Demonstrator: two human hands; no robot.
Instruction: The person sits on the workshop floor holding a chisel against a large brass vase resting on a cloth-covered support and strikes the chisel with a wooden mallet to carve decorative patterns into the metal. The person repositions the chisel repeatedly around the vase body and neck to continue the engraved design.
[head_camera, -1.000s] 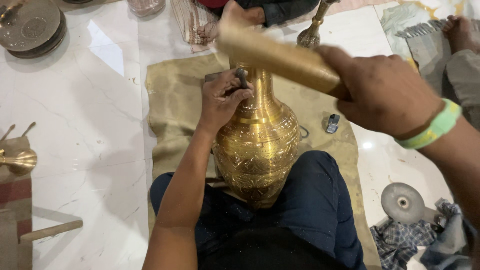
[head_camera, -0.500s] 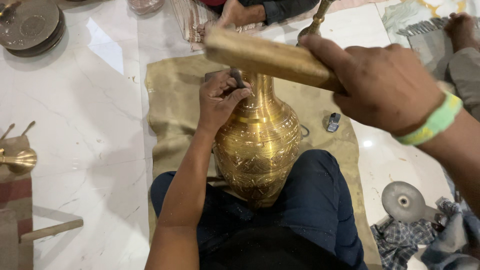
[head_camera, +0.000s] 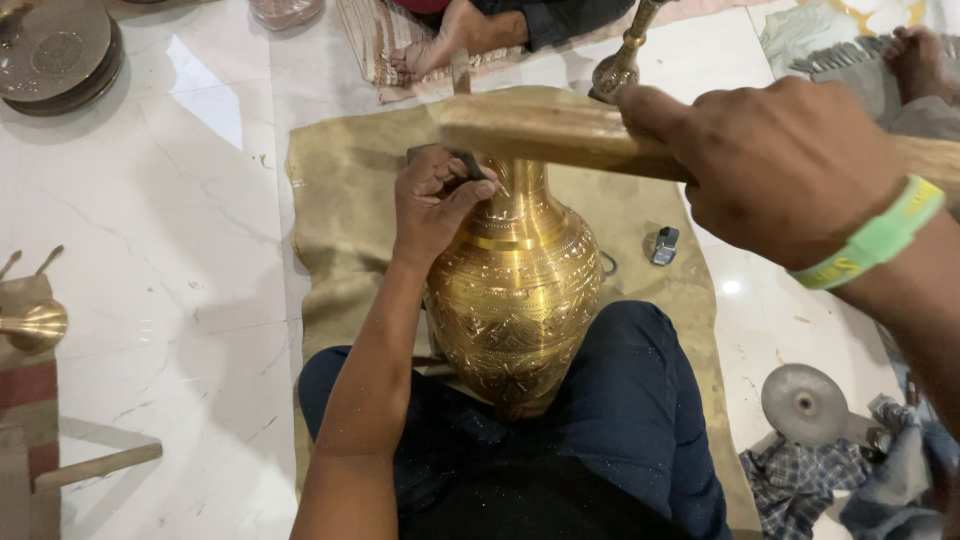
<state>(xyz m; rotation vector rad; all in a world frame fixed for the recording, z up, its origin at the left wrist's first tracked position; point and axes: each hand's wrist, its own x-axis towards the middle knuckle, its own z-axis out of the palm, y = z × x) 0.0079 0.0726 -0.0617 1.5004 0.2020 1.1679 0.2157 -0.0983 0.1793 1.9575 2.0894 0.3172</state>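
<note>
The engraved brass vase (head_camera: 515, 300) lies between the person's knees, neck pointing away, on a tan cloth (head_camera: 340, 220). The left hand (head_camera: 432, 205) pinches a small chisel (head_camera: 470, 165) against the neck, and the right hand (head_camera: 780, 165) is closed around a wooden mallet (head_camera: 540, 125) raised above it. The belly already carries dense patterns; the neck looks mostly plain, so I judge the engraving remains there.
</note>
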